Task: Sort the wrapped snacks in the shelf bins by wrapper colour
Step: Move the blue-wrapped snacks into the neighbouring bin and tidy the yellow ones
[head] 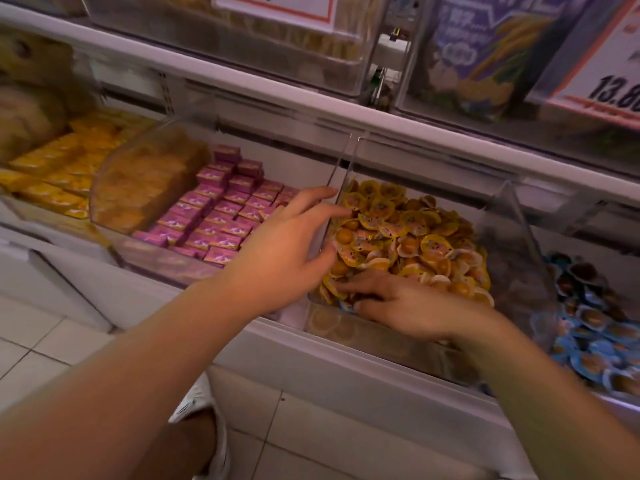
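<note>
My left hand (pixel 291 251) hovers with spread fingers over the clear divider (pixel 341 188) between the bin of pink-wrapped blocks (pixel 221 216) and the bin of yellow-wrapped round snacks (pixel 412 233). Its fingertips reach over the yellow bin's left edge and hold nothing. My right hand (pixel 398 306) lies low at the front of the yellow bin, fingers pointing left among the snacks. A blue-wrapped snack (pixel 346 304) shows between its thumb and fingertips, pinched there. Further right, another bin holds blue-wrapped round snacks (pixel 595 327).
A bin of yellow-wrapped blocks (pixel 59 168) sits at the far left, with a raised clear lid (pixel 145 178) beside it. Another raised lid (pixel 512 258) stands between the yellow and blue bins. The upper shelf (pixel 346 112) carries bins and price cards. Tiled floor lies below.
</note>
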`<action>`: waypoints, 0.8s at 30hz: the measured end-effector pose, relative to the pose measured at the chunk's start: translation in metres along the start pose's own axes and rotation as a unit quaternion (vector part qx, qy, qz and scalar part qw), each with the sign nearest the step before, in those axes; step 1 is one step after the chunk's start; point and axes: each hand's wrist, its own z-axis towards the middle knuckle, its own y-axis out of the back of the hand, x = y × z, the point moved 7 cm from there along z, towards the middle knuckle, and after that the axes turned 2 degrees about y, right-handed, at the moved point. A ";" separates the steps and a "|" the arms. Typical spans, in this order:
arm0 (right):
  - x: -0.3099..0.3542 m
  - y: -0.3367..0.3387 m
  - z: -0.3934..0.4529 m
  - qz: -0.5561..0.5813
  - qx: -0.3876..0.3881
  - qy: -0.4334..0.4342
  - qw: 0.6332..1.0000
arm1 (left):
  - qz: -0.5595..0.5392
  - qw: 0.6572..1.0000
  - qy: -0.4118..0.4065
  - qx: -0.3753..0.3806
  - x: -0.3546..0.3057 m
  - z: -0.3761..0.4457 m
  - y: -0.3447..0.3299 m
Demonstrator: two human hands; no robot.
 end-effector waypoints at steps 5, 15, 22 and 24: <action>0.000 -0.002 0.008 0.046 -0.010 -0.038 0.998 | -0.011 1.000 0.010 -0.020 -0.006 0.001 -0.001; 0.006 0.000 0.002 0.295 -0.012 0.022 0.955 | -0.011 1.000 0.012 -0.026 -0.005 0.004 0.003; 0.009 0.024 -0.021 0.288 -0.126 0.040 0.948 | 0.039 0.997 0.008 -0.068 -0.014 0.006 0.008; 0.009 0.051 -0.037 0.278 -0.232 0.048 0.931 | 0.078 0.990 -0.035 -0.112 -0.028 0.006 0.012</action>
